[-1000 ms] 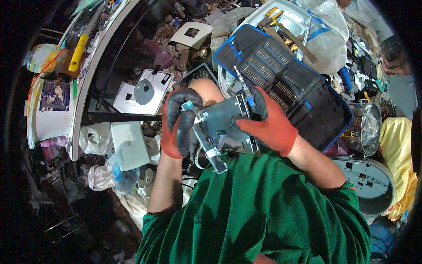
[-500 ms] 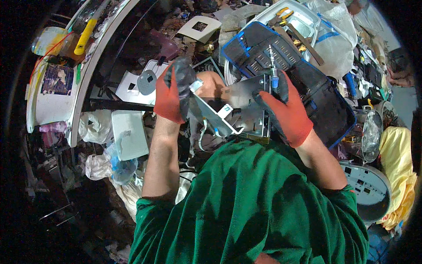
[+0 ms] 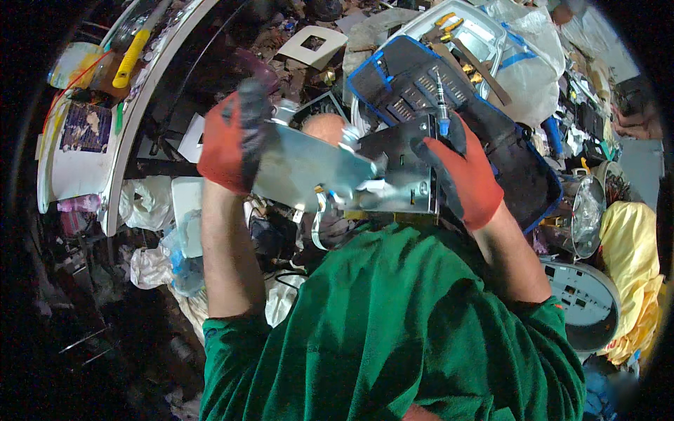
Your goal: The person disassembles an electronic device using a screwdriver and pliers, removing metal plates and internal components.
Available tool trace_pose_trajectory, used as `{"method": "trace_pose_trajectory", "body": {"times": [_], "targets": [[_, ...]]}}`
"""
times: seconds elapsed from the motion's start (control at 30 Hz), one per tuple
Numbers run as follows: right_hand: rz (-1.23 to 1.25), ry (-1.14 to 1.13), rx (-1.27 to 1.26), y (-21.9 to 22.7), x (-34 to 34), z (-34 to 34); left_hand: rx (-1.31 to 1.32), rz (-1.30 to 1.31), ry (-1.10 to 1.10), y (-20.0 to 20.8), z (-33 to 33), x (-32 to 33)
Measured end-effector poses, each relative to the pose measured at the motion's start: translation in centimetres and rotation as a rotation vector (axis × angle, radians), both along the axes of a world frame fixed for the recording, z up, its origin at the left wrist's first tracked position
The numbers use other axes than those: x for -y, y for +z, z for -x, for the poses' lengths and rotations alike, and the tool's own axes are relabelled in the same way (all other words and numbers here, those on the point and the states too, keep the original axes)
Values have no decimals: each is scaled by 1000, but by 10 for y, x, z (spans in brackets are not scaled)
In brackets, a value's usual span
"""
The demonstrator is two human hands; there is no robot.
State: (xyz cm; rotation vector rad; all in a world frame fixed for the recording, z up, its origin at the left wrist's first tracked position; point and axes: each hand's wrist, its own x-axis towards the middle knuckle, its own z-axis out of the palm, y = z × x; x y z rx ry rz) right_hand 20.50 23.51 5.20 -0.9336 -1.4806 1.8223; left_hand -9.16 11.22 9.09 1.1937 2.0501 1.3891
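Observation:
My left hand, in a red and black work glove, is closed on the outer edge of a silvery sheet-metal panel. The panel is smeared by motion, and its inner end overlaps an open, dark metal case; I cannot tell whether they are still joined. The gloved right hand grips the case by its right side. Between the thumb and fingers of that same hand a slim screwdriver with a blue end stands upright. A white ribbon cable hangs below the panel, close to my green clothing.
Behind the case an unrolled black tool pouch with blue edging holds rows of bits. A white tray with pliers lies beyond it. At left stands a white curved-edge surface bearing a yellow-handled tool. Plastic bags and scrap surround me.
My left hand has swung left and slightly down with the panel, turning its broad face into view and widening the gap from the case. The right hand stays nearly in place.

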Motion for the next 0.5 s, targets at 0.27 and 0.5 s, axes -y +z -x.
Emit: {"method": "trace_pose_trajectory", "body": {"times": [0.27,0.5], "targets": [[-59,66,83,-23,8,14,522,-32,295,-58,28,24],[-347,177,242,-9,5,39,1116,-236,-237,-117,70,36]]}}
